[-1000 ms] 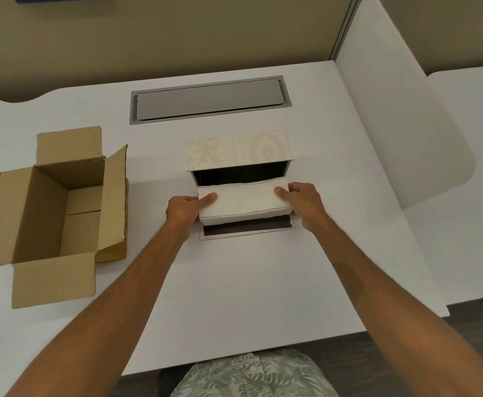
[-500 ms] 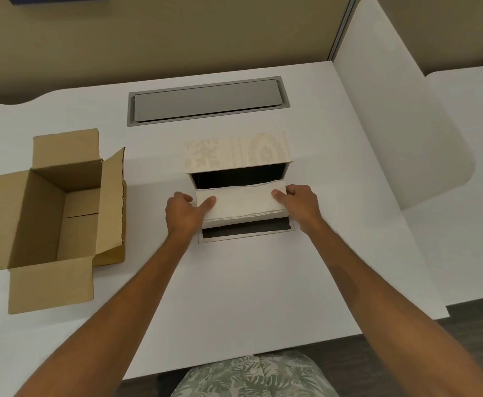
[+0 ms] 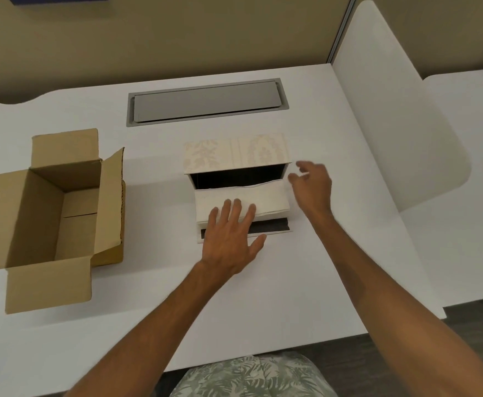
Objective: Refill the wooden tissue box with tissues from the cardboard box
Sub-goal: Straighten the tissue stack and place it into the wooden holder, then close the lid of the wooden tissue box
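The soft, light stack of white folded tissues (image 3: pixel 241 199) half inside the pale patterned wooden tissue box (image 3: pixel 236 152) likely squashes easily; best pushed by its stiffer ends. Left hand (image 3: pixel 230 239) presses flat on it, fingers spread; right hand (image 3: pixel 310 186) hovers open, empty.

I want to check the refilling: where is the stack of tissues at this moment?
In the head view, the tissue stack sits in the open wooden tissue box at the table's middle, right of the cardboard box, under the left hand.

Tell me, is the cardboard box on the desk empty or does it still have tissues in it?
Empty, as far as shows: the cardboard box stands with its flaps open and only bare brown walls and floor visible inside. The tissue stack sits in the wooden tissue box.
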Available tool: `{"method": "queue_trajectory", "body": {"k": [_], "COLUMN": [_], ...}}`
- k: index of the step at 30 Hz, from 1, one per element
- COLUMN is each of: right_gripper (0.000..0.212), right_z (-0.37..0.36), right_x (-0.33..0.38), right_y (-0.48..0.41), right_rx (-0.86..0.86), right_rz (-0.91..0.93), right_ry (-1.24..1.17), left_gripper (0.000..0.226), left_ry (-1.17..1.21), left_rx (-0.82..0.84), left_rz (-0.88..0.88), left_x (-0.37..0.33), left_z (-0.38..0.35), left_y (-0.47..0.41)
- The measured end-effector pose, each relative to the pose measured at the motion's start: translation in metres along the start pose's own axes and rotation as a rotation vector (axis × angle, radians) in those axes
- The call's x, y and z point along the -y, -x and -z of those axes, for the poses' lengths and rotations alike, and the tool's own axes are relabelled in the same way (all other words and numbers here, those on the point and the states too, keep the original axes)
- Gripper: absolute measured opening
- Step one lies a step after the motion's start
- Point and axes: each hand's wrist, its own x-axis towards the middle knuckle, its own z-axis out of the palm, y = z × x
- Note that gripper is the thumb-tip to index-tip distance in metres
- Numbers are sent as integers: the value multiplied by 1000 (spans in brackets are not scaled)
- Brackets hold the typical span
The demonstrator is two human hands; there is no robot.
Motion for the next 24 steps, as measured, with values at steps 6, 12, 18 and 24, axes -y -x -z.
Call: {"method": "queue_trajectory", "body": {"k": [6,12,18,24], "right_gripper": [47,57,63,72], "right_z": [-4,-33,-34,-24], "right_x": [38,70,79,78], "right_y": [-18,-36,-42,-32], "right_rx": [23,349,419,405], "right_rz": [648,738,604,599], "right_ry": [404,828,875,858], "left_gripper": [79,86,87,86], "left_ry": [-39,-65,-55,-39], "left_rx": [38,68,82,63], "left_rz": [-2,-2,-11,-32], "left_x": [-1,-2,-1,-1], "left_z": [1,-9,-7,-5], "left_y": [-2,-3,-3,0]}}
